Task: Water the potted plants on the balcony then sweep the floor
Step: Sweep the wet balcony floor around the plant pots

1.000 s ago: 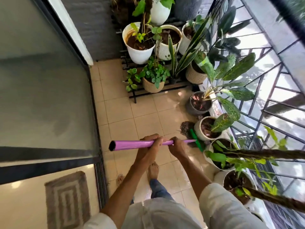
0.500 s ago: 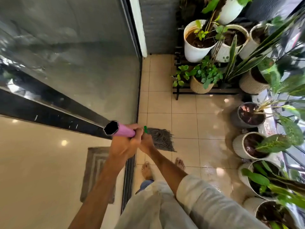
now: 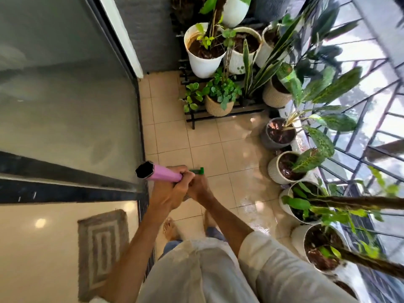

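The mop handle (image 3: pixel 162 174), pink with a green fitting (image 3: pixel 197 171) just past the hands, stands steeply over the tiled floor (image 3: pixel 220 158), so its head is hidden beneath the hands. The left hand (image 3: pixel 168 193) and right hand (image 3: pixel 199 188) sit stacked and touching, fingers clamped round the shaft, a grip that probably gives leverage for the stroke. The potted plants (image 3: pixel 282 134) line the railing side with dark, damp-looking soil; wet sheen beside them suggests the watering is done.
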`<state>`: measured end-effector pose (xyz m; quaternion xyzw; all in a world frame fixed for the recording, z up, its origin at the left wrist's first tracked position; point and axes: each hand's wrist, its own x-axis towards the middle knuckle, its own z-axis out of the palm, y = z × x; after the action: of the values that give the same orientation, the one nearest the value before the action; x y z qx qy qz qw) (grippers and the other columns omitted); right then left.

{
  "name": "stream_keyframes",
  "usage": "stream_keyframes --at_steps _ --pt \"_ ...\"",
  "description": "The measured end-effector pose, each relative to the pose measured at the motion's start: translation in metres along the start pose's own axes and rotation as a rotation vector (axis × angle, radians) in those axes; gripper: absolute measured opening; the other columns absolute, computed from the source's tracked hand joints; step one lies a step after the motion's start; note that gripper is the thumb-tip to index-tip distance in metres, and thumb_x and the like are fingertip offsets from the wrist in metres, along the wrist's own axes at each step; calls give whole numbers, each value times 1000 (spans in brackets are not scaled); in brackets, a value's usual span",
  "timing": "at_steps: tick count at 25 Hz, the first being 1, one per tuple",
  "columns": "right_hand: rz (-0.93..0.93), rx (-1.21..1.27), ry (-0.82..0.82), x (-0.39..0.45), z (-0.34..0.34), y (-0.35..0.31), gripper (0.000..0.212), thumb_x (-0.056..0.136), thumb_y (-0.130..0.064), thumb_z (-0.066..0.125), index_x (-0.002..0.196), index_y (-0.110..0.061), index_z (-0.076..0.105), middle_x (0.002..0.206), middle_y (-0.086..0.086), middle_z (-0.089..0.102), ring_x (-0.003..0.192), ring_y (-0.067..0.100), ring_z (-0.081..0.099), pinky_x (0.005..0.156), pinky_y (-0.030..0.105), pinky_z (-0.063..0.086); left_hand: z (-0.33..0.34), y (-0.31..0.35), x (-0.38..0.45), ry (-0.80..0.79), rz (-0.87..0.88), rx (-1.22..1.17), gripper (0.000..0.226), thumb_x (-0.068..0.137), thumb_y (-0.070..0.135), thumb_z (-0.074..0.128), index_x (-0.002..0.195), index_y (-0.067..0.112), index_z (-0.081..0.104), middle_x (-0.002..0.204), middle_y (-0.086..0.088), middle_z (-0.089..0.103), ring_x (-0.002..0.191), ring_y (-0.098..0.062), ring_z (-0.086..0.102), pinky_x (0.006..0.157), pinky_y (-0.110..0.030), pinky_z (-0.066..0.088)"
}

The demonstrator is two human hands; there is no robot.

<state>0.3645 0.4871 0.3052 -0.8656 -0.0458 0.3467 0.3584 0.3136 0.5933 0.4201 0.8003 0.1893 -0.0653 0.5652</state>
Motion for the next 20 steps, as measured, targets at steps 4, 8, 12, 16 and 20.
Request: stream_keyframes --at_steps 4,8,12,16,20 --pt "165 -43 112 -20 -66 86 29 102 -15 63 125 0 71 124 21 73 119 34 68 102 43 51 82 14 12 -174 44 -76 25 94 25 63 73 29 76 75 -1 73 72 -12 66 64 -16 46" --pt "312 -118 251 -48 -107 160 31 105 -13 54 130 0 68 128 20 71 124 33 65 101 39 41 152 7 5 -282 -34 -110 19 101 7 65 95 14 82 75 18 72 74 1 65 69 -8 46" --pt "402 -123 284 -65 -114 187 35 109 -17 47 140 -5 59 133 16 67 126 29 62 108 38 43 174 2 12 -388 -48 -39 17 103 18 64 103 13 81 85 17 75 78 2 67 69 -11 50" --pt "382 59 360 -45 -97 153 22 102 -3 54 117 8 65 113 28 71 106 37 67 88 41 46 141 4 28 -360 -70 21 16 102 25 65 98 19 80 93 -1 78 82 -15 70 67 -18 53" --pt "255 135 300 -16 -47 77 20 96 3 58 111 11 68 105 30 73 99 42 68 88 49 50 55 2 38 -221 -24 89 22 99 28 65 81 20 75 84 -4 76 67 -12 64 59 -26 52"
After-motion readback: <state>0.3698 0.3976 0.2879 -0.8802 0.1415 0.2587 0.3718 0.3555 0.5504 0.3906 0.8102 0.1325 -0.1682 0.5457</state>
